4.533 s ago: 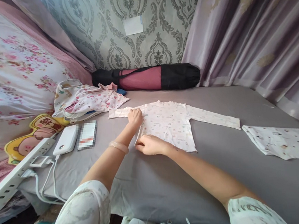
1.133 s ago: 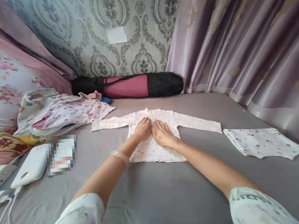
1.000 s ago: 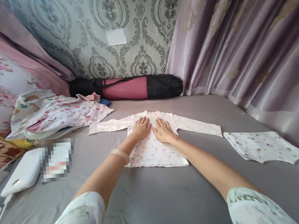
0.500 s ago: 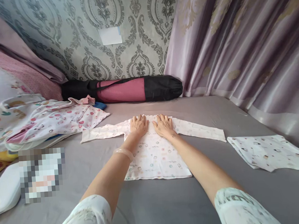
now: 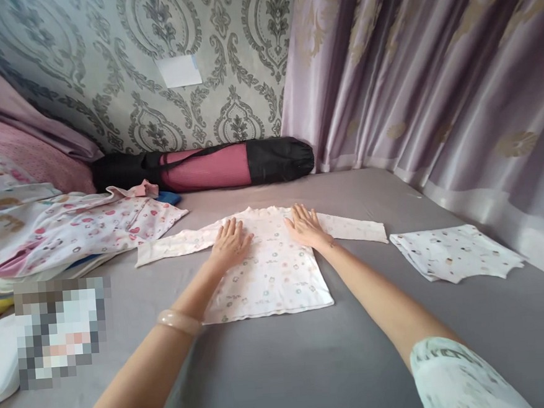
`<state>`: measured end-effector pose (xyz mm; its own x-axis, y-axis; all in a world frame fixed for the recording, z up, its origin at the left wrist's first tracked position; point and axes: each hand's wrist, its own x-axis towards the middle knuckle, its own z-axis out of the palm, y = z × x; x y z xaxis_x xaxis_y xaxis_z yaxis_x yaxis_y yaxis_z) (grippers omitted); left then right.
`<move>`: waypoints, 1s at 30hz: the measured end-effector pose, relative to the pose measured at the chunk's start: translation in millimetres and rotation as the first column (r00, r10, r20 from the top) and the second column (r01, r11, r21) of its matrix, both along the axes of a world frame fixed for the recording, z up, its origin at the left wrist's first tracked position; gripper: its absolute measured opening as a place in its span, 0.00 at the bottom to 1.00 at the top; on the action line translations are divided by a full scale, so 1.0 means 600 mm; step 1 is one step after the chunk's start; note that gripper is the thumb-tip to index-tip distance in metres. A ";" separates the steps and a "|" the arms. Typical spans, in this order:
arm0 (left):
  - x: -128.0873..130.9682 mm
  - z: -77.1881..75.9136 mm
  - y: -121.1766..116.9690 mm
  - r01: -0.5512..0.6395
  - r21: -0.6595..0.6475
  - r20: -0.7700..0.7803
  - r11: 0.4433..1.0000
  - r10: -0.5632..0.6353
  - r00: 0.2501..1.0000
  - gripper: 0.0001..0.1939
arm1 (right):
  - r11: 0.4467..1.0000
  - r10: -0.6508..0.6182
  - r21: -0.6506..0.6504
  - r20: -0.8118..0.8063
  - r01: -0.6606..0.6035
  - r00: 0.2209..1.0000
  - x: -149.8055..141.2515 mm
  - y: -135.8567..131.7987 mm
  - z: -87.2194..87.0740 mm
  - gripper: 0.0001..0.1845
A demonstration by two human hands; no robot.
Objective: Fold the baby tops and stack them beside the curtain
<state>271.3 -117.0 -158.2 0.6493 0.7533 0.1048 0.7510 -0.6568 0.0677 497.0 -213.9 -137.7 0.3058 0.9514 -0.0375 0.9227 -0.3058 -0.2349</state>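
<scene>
Both hands have slid apart since the last frame: left [image 5: 231, 244] is now out toward the left armpit, right [image 5: 305, 225] sits at the right shoulder. Fingers extended flat, slightly spread on both, palms down on the cloth, gripping nothing. Bangle [image 5: 178, 321] on my left forearm.

Shirt [image 5: 272, 278] is white with a small pastel print, lying flat mid-surface, collar away from me, hem toward me, sleeves out to both sides. Right cuff ends just beside a folded white garment [image 5: 457, 253] with small dark motifs; left cuff ends just beside the clothes pile [image 5: 96, 219].

Surface: grey sheet [image 5: 275, 378], mostly smooth, faint creases at left. White slab-shaped object [image 5: 3, 359] is cut off by the left edge, next to a pixelated item [image 5: 67, 342]; can't read that one. Bit of blue cloth [image 5: 169, 197] behind the pile.

Room: black-and-pink roll bag [image 5: 204, 167] lies along the foot of the wall. Grey damask wallpaper [image 5: 227, 101], white card [image 5: 179, 71] on it. Mauve curtain [image 5: 360, 67] with gold motifs fills the right side; pink drape [image 5: 14, 110] at far left.
</scene>
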 end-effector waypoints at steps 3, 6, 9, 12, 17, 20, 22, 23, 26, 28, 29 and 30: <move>-0.020 -0.007 -0.013 -0.020 -0.035 -0.065 0.999 0.017 0.998 0.37 | 0.999 -0.034 -0.032 0.019 0.034 0.999 0.018 -0.028 -0.013 0.39; -0.023 -0.012 -0.016 -0.036 -0.045 -0.094 0.998 0.032 0.995 0.38 | 0.998 -0.049 -0.042 0.020 0.050 0.999 0.024 -0.039 -0.026 0.39; -0.020 -0.015 -0.014 -0.043 -0.045 -0.105 0.998 0.038 0.994 0.39 | 0.998 -0.061 -0.034 0.012 0.062 0.998 0.024 -0.039 -0.032 0.38; -0.020 -0.017 -0.013 -0.048 -0.033 -0.119 0.998 0.044 0.992 0.39 | 0.996 -0.080 -0.034 -0.014 0.080 0.997 0.022 -0.035 -0.032 0.38; -0.021 -0.018 -0.013 -0.036 -0.011 -0.120 0.999 0.034 0.992 0.38 | 0.999 -0.043 -0.040 -0.176 0.037 0.983 0.041 -0.039 -0.008 0.36; -0.019 -0.016 -0.014 -0.056 -0.038 -0.137 0.998 0.051 0.989 0.38 | 0.998 -0.037 0.041 -0.207 0.047 0.978 0.081 -0.064 0.016 0.32; -0.017 -0.014 -0.015 -0.067 -0.053 -0.149 0.996 0.058 0.987 0.38 | 0.985 -0.153 0.062 -0.111 0.160 0.982 0.117 -0.093 0.029 0.26; -0.017 -0.013 -0.015 -0.068 -0.056 -0.153 0.996 0.059 0.987 0.38 | 0.971 -0.222 0.077 -0.045 0.225 0.974 0.136 -0.111 0.033 0.22; -0.016 -0.009 -0.017 -0.065 -0.054 -0.146 0.996 0.057 0.988 0.38 | 0.919 -0.377 0.120 -0.006 0.375 0.926 0.183 -0.164 0.041 0.15; -0.016 -0.008 -0.018 -0.064 -0.055 -0.139 0.996 0.055 0.989 0.38 | 0.901 -0.408 0.145 -0.030 0.408 0.913 0.201 -0.193 0.043 0.12; -0.016 -0.007 -0.019 -0.064 -0.056 -0.136 0.996 0.056 0.989 0.38 | 0.897 -0.412 0.160 -0.043 0.413 0.910 0.205 -0.204 0.043 0.11; -0.016 -0.007 -0.019 -0.066 -0.059 -0.135 0.996 0.057 0.989 0.38 | 0.894 -0.410 0.175 -0.051 0.412 0.911 0.206 -0.212 0.043 0.12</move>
<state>261.5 -128.4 -162.2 0.6065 0.7945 -0.0284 0.7949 -0.6067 0.0038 620.7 -341.0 -111.9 0.6714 0.7323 0.1140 0.7205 -0.6090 -0.3316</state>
